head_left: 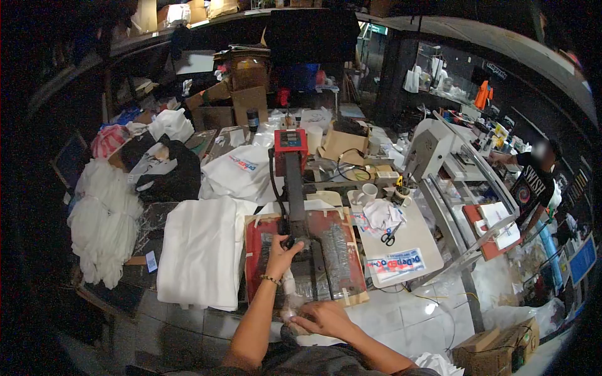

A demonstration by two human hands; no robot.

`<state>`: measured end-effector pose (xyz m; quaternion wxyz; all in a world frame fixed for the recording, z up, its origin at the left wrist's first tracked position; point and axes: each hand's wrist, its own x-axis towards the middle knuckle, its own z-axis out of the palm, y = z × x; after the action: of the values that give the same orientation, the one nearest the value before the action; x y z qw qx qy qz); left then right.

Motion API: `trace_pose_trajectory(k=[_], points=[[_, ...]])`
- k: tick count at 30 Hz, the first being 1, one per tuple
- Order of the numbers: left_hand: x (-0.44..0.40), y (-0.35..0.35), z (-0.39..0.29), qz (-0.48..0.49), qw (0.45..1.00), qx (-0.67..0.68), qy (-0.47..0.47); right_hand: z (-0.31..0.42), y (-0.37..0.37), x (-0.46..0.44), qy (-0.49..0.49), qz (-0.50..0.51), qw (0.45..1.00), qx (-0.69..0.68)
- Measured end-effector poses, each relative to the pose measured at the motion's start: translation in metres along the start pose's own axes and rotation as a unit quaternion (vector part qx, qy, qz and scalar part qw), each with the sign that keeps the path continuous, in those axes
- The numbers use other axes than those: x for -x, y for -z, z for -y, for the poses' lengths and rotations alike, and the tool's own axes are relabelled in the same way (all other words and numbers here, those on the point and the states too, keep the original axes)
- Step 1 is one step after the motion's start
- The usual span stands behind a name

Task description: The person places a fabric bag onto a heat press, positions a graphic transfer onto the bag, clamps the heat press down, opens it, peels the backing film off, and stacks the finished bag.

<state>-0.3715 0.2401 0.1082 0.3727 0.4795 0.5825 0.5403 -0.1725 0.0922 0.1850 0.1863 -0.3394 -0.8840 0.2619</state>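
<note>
A heat press with a red control box (290,143) and a dark arm (293,188) stands in front of me. My left hand (283,254) is closed on the black knob at the side of the press arm. Lower down, my right hand (322,318) has its fingers curled at the handle near my body; what lies within them is hard to make out. The press plate (342,257) has red edges and grey tape on top. Left of it lies a stack of folded white cloth (199,254). Behind that is a white cloth (237,174) with red and blue print.
On the right, a pale board (423,241) holds a mug (365,193), scissors (388,236) and a printed sheet (401,263). White strips (103,219) hang at the left. Another person (533,182) stands at the far right. A cardboard box (498,351) sits low at the right.
</note>
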Motion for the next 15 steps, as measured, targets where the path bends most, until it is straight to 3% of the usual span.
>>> trace_pose_trajectory(k=[10,15], points=[[-0.013,-0.001,0.029,0.017,0.999,0.002,0.033,0.004,-0.003,0.003,0.002,0.011,0.999,0.041],[-0.003,0.004,-0.019,0.015,0.999,0.0,0.05,0.023,-0.017,0.008,-0.067,0.068,0.987,0.128]])
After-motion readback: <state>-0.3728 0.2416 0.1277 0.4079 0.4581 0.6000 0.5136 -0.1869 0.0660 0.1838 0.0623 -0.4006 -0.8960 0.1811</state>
